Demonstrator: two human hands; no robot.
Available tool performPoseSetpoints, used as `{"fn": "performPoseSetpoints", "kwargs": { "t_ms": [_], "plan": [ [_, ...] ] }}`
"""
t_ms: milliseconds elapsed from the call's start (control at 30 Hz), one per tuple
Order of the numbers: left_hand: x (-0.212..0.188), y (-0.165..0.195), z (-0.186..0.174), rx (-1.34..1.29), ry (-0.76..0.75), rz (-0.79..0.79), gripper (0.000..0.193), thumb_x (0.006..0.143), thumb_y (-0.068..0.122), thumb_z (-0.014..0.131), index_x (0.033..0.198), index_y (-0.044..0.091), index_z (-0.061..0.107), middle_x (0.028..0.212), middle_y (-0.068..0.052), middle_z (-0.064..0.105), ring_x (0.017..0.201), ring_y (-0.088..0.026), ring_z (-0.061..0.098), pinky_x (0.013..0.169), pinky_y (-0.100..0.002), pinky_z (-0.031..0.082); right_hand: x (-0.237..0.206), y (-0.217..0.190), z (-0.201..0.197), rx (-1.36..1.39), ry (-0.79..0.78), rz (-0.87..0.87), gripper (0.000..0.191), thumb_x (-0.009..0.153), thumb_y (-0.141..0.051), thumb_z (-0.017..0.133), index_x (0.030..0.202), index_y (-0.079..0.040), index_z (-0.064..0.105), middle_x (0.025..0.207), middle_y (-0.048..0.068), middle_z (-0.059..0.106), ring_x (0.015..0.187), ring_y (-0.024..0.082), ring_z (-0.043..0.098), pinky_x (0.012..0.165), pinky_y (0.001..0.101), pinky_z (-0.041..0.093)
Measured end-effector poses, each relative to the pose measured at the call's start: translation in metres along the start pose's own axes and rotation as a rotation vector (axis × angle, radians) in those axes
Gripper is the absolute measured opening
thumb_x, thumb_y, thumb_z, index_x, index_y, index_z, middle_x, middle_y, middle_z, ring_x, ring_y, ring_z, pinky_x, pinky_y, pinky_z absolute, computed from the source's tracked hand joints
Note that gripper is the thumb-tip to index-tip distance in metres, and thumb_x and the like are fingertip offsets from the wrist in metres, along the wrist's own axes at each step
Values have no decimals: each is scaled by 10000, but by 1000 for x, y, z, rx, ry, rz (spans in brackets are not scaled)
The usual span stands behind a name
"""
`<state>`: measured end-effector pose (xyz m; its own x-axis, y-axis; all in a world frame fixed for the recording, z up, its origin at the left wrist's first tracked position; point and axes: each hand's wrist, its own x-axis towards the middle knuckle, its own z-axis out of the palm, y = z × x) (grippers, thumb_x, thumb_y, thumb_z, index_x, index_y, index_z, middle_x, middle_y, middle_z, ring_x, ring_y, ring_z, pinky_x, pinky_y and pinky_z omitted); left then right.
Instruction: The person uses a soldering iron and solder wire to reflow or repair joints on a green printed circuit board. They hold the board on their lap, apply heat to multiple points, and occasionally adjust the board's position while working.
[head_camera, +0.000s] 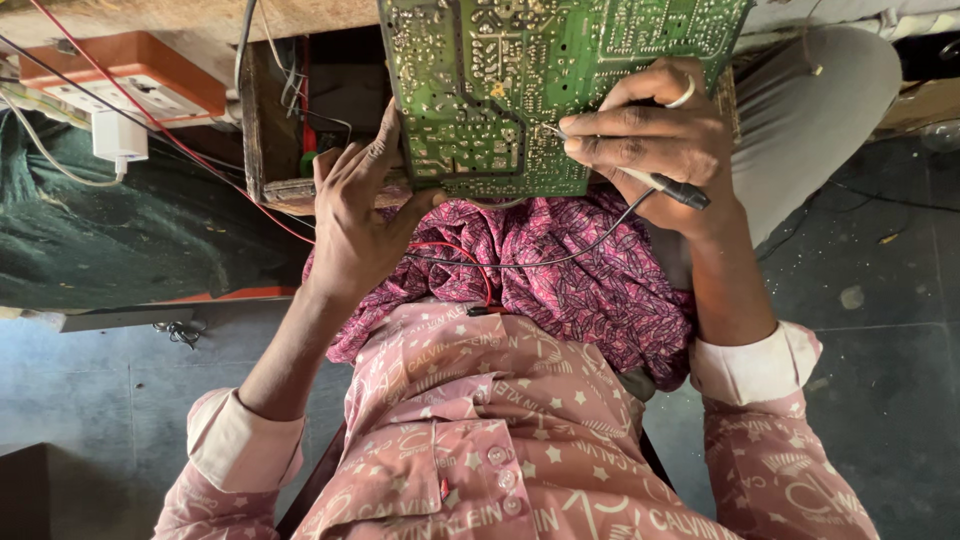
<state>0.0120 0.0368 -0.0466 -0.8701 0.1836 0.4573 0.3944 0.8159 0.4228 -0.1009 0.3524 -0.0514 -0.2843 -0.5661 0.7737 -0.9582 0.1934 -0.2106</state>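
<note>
A green circuit board (500, 70), solder side up, leans from my lap against the workbench edge. My left hand (360, 205) grips its lower left edge, thumb under the board and fingers spread up beside it. My right hand (655, 140), with a ring on one finger, pinches a black test probe (675, 188) whose thin metal tip touches the board near its lower right. Black and red leads (500, 262) trail from the probe across a pink patterned cloth (580, 280) on my lap.
An orange power strip (130, 80) with a white plug (118, 135) sits at the upper left on the bench. An open wooden box (290, 120) holds wires behind the board. A dark green cloth (130, 240) hangs below. My grey trouser knee (820, 110) is at the right.
</note>
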Motion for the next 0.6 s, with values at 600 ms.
{"fn": "performPoseSetpoints", "kwargs": {
  "t_ms": [600],
  "plan": [
    [1,-1,1,-9,-27,-39,888,948,327,862,1608,-13,374,1076,-50,730,994,-235,612,1023,-405,376,-6,3,4,11,13,12,51,988,-157,870,1001,-143,823,1100,19,805,1006,185,671,1032,438,422]
  ]
}}
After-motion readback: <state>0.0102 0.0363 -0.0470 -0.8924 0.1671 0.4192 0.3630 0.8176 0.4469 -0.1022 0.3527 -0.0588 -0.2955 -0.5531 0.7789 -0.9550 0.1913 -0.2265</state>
